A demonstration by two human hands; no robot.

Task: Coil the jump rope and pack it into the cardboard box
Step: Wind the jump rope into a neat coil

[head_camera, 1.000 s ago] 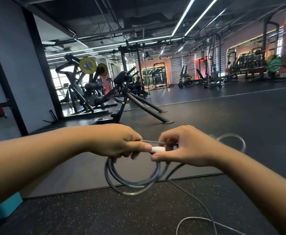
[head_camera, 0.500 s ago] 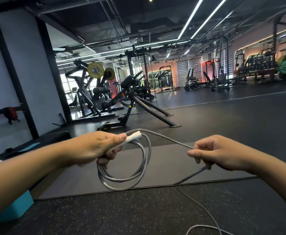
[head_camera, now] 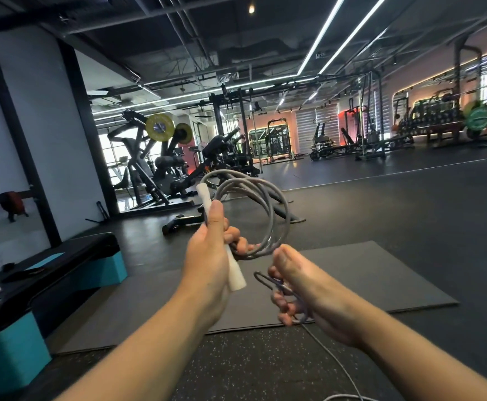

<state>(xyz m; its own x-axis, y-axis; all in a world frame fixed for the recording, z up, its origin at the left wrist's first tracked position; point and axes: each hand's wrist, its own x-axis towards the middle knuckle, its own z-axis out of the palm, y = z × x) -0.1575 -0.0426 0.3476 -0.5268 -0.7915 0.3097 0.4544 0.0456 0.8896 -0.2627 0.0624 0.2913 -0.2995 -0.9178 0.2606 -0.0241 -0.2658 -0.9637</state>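
Covering the gym floor [head_camera: 410,215], a dark mat [head_camera: 366,273] lies flat.

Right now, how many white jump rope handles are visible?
1. The white handle is gripped in the left hand alongside the coil. The second handle is out of view, possibly at the trailing rope's end.

Grey for the coiled cord of the jump rope [head_camera: 261,209], white for its slim handle [head_camera: 234,270]; plain dark grey for the rectangular rubber mat [head_camera: 381,279], black flecked with pale speckles for the gym floor [head_camera: 236,369] nearest the camera. Teal sides under a black top on the aerobic step platform [head_camera: 48,273], yellow on the round weight plate [head_camera: 160,126] at the back left, green on the round weight plate [head_camera: 478,118] far right, pink-orange glow on the far wall [head_camera: 288,123].
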